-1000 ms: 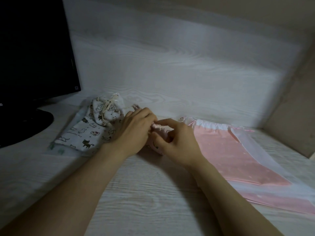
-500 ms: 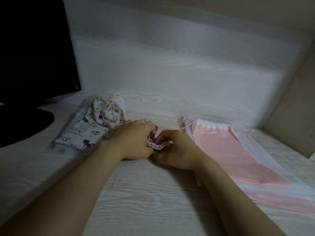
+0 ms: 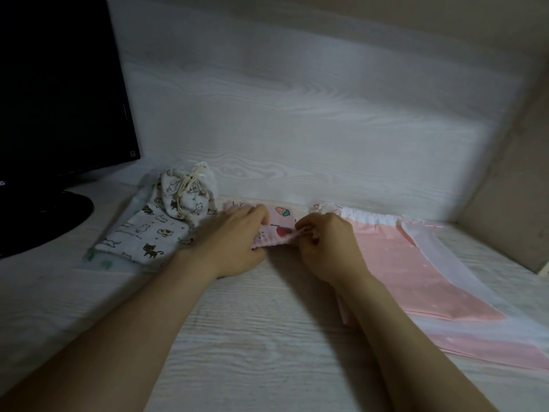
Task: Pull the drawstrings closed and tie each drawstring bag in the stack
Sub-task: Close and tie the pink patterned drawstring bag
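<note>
A: Nearest field?
B: Pale wood-grain desk. Both bare forearms reach across it toward the far wall.
A: Hands?
B: Left hand and right hand meet at mid-desk on a small strawberry-print bag. Left: fingers curled over the bag's left end, gripping it. Right: thumb and fingers pinch the gathered near edge at the bag's right end. The bag lies on the desk, stretched between the two.
A: Other bags?
B: Flat cat-print bag, left of the left hand. Pink bags, flat and overlapping, right of the right hand. Farther back, a tied cat-print pouch rests on the flat one's far end, cord knotted.
A: Beyond?
B: Dark monitor, far left.
</note>
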The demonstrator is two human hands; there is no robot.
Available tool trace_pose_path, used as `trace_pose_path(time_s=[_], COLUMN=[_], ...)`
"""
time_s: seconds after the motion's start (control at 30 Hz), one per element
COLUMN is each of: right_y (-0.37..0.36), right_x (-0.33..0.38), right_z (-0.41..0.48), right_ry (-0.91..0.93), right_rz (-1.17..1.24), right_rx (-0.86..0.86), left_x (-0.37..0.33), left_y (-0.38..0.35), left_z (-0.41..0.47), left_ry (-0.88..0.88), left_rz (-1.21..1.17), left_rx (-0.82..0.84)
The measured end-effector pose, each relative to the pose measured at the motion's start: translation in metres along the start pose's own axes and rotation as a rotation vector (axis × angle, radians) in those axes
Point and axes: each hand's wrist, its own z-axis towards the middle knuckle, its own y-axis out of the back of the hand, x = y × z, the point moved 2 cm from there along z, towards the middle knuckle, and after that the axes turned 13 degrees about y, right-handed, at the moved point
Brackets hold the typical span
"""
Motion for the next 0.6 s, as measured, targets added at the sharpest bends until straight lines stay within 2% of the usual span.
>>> trace_pose_path(time_s=[0.1,0.23,0.4,0.6], right_y=[0.006,0.007,0.007,0.014], right_x=[-0.001,-0.002,0.002,0.011], right_z=[0.0,-0.001,-0.001,-0.001], right_ry=[-0.043,-0.118,-0.104,-0.148], right_rz=[0.02,-0.018,0.089,0.334], right_rx=[-0.12,-0.117,-0.193,-0.254], left_x=[0.001,0.004,0.004,0.001], left_y=[0.007,0.01,0.018,0.015], left_z=[0.005,0.007,0.007,0.006], left_ry=[0.024,0.098,0.215,0.193], left_rz=[-0.021,-0.253,-0.479,-0.527], left_rx=[-0.292,-0.508,-0.605,-0.559])
